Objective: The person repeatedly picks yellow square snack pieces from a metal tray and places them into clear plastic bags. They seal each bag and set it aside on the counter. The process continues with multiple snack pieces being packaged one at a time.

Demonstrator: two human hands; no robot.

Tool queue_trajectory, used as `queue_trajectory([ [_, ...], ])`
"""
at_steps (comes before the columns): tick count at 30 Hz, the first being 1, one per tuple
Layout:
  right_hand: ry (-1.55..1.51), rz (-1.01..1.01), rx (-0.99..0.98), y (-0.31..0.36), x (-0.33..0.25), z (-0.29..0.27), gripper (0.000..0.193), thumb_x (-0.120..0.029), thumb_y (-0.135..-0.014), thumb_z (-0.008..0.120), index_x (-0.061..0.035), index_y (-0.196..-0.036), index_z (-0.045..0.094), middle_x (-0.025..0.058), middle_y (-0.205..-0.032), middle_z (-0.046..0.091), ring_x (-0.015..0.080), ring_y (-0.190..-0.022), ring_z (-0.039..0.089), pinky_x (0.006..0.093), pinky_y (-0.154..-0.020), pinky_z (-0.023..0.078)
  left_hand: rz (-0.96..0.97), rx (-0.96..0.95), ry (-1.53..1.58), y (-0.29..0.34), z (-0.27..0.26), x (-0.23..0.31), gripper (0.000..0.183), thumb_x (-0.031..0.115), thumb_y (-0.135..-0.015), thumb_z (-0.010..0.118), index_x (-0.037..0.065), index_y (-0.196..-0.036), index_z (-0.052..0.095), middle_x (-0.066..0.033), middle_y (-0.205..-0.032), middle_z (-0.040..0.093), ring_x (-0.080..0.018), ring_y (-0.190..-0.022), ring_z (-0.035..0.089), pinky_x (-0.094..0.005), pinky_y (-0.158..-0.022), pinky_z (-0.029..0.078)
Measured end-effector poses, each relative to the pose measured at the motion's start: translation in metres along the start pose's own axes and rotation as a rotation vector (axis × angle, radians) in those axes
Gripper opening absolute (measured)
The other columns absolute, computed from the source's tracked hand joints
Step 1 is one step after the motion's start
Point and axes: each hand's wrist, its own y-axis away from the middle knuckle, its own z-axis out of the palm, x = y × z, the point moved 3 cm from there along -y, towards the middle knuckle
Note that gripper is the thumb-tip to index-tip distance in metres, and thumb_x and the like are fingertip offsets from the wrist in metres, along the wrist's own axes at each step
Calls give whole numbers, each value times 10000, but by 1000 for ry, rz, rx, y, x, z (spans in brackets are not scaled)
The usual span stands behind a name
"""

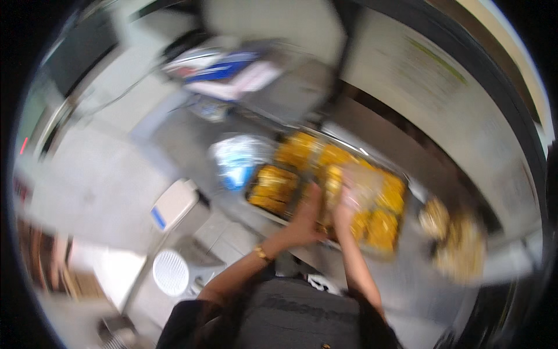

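Note:
A large metal tray (401,232) lies under my hands, filled with bright yellow food in clear plastic packs (383,230). My left hand (306,220), with a gold band at the wrist, is over the tray's near side. Its fingers stretch upward and look apart, though motion blurs them. Beside it, my right hand (344,209) has its fingers closed on a clear plastic bag (367,181) that spreads over the packs. A yellow pack (333,183) stands between the two hands; whether either touches it I cannot tell. A smaller dark container (270,189) of yellow packs sits at the tray's left.
Clear and blue plastic wrap (237,160) rests left of the tray. Pale bagged goods (459,247) are on the metal table (410,294) at the right. Papers and a blue packet (224,67) lie at the back. A lidded bin (177,203) and round white stool (171,272) stand left.

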Motion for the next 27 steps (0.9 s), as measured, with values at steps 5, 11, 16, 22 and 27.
queue_trajectory([
  [5,-216,-148,-14,-45,-114,-50,418,-241,-946,394,-17,-1299,401,197,-1341,411,380,-1249,365,502,-1037,262,-99,139,460,13,19,-8,985,108,-710,682,16,-1441,29,-284,-1319,364,-317,-1118,457,-385,-905,398],
  [11,-270,-498,-15,-62,-92,-43,347,-271,-941,386,-1,-1111,524,216,-1198,527,377,-1138,481,489,-975,338,-278,129,698,13,13,-29,778,34,-794,585,13,-1437,148,-134,-888,629,-172,-695,574,-323,-623,463],
  [16,-259,-369,-182,-57,-76,-26,263,-217,-934,428,-5,-892,578,164,-741,576,312,-665,563,412,-602,451,-334,-141,644,16,1,-60,645,132,-809,642,-27,-1351,332,-107,-924,631,-171,-774,573,-330,-673,460],
  [22,-224,-517,-214,-51,-102,-27,324,-253,-867,598,-25,-649,523,103,-467,459,260,-376,432,347,-386,364,-254,-375,764,11,-18,-29,582,224,-811,666,-25,-1282,433,-133,-1133,582,-202,-998,522,-371,-835,426],
  [27,-133,-643,-270,-45,-139,-32,393,-265,-818,670,-34,-578,461,95,-449,441,267,-375,420,366,-393,343,-199,-363,616,-9,26,-66,542,371,-870,569,-27,-1221,461,-132,-1084,557,-213,-966,498,-390,-783,408],
])
